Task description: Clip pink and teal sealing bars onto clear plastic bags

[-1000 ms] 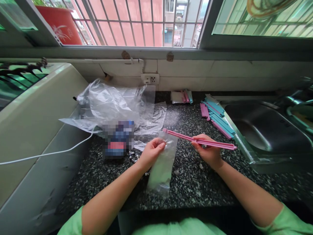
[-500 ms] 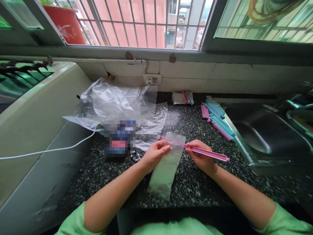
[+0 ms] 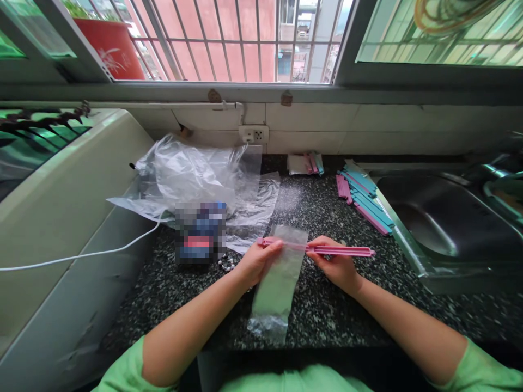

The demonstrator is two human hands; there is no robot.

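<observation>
A clear plastic bag (image 3: 278, 294) hangs upright between my hands, and its lower end is crumpled near the counter's front edge. Across its upper part runs a pink bag sealing clip (image 3: 347, 251). My left hand (image 3: 259, 261) pinches the bag's left side and the clip's thin left end between thumb and fingers. On the right, my right hand (image 3: 335, 265) is closed round the wider channel of the clip, at the bag's right edge. Most of that channel sticks out past my right hand. What the bag contains cannot be made out clearly.
Blue and pink clips (image 3: 365, 201) lie in a pile beside the steel sink (image 3: 429, 218). At the back sits a small packet (image 3: 297, 164) with more clips. Loose plastic sheets (image 3: 196, 169), a white cable (image 3: 81, 258) and a blurred-out object (image 3: 200, 234) are to the left.
The clip has swung from slanting down rightward to nearly level, and more of it lies under my left thumb. The bag has shifted slightly down.
</observation>
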